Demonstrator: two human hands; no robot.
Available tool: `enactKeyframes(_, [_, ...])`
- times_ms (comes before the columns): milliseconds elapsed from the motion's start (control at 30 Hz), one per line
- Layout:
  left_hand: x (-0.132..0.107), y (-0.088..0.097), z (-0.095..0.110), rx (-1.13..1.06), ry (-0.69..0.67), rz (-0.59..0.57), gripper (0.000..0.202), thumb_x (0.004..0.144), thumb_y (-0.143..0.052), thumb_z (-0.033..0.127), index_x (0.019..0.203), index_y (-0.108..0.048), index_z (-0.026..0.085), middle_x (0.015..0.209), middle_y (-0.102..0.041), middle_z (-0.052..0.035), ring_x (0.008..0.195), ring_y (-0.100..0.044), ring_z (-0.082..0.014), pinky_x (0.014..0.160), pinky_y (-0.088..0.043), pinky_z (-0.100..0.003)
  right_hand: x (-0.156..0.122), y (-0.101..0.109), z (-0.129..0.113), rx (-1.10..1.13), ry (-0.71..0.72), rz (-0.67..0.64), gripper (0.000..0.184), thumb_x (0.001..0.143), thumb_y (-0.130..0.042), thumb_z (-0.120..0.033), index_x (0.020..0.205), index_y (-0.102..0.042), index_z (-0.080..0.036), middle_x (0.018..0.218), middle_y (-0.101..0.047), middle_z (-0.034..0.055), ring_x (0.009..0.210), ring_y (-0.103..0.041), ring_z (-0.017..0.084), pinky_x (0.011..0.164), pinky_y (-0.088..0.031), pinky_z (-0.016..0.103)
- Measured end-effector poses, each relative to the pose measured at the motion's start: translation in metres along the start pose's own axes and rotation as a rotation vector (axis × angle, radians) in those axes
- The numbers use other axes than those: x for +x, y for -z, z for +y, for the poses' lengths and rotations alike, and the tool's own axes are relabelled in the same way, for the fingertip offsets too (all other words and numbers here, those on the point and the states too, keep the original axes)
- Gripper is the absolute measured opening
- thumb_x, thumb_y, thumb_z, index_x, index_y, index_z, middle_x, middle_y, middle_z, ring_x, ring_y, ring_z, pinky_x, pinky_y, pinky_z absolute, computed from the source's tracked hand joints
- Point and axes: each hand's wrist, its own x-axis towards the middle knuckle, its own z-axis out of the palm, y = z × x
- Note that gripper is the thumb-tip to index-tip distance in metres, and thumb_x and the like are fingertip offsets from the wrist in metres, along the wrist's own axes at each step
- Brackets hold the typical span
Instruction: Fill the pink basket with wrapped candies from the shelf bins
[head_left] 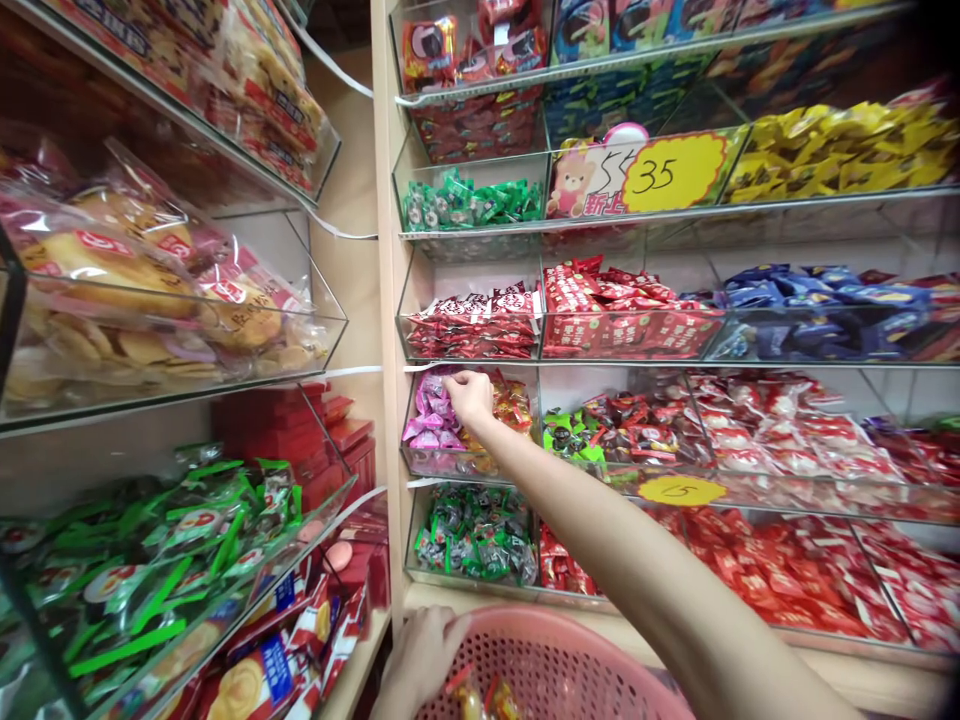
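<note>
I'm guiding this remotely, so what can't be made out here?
All in the head view:
Right hand: hides whether its grip holds one of the purple-wrapped candies.
Left hand: cut off near the wrist by the bottom edge.
Pink plastic basket: near side cut off by the bottom edge.
Yellow-wrapped candies: printing too small and blurred.

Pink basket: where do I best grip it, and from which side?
Probably by the left part of the rim of the pink basket, coming from the left with fingers hooked over the edge, where the left hand is. The curved rim stands above the wrapped sweets inside, and the right forearm crowds the other side in this view.
</note>
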Motion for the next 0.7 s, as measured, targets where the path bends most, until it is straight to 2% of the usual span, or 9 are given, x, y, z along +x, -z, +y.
enactKeyframes(200, [0.004,-0.007,-0.006,-0.012,-0.015,0.005,0.052,0.090,-0.030,0.052,0.065,-0.063,0.020,0.067,-0.067,-0.0032,0.067,-0.061,-0.0160,0.059,-0.033,-0.025,0.003,-0.003,0.007,0.125,-0.074,0.066,0.023,0.077,-0.057,-0.034,0.078,-0.075,-0.020,0.078,-0.072,0.0043,0.070,-0.061,0.016,0.066,-0.042,0.024])
enactKeyframes(367, [0.007,-0.013,-0.010,-0.028,-0.036,0.019,0.050,0.090,-0.031,0.052,0.065,-0.062,0.021,0.068,-0.067,-0.0025,0.070,-0.061,-0.0160,0.062,-0.035,-0.024,-0.001,-0.002,0.004,0.208,-0.029,0.072,0.018,0.073,-0.061,-0.031,0.071,-0.075,-0.019,0.073,-0.072,0.0032,0.068,-0.060,0.016,0.065,-0.041,0.024])
enactKeyframes(700, [0.006,-0.006,-0.006,-0.035,-0.029,-0.023,0.048,0.090,-0.032,0.050,0.071,-0.065,0.021,0.075,-0.070,-0.0049,0.075,-0.064,-0.0175,0.064,-0.037,-0.023,-0.001,0.005,0.003,0.400,-0.050,0.081,0.027,0.071,-0.056,-0.035,0.072,-0.074,-0.015,0.063,-0.066,-0.0017,0.063,-0.057,0.014,0.061,-0.042,0.021])
